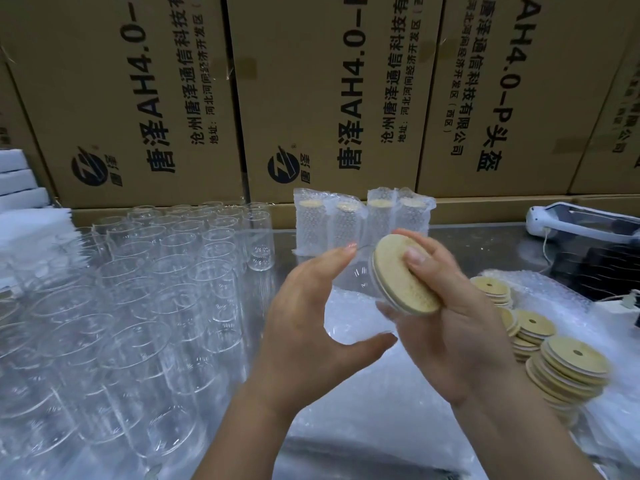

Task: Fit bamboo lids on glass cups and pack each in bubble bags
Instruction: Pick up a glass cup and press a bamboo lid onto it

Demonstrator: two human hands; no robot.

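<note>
- Bamboo lid (405, 275) caps tilted glass cup (351, 292); right hand (460, 323) grips its rim, thumb on top.
- Left hand (308, 317) clasps the cup, fingers curled.
- Loose lids (568, 362) at four o'clock.

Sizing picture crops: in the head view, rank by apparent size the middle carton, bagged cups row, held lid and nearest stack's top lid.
1. middle carton
2. bagged cups row
3. held lid and top lid: they look alike, and nearness to the camera differs, so unranked.
</note>
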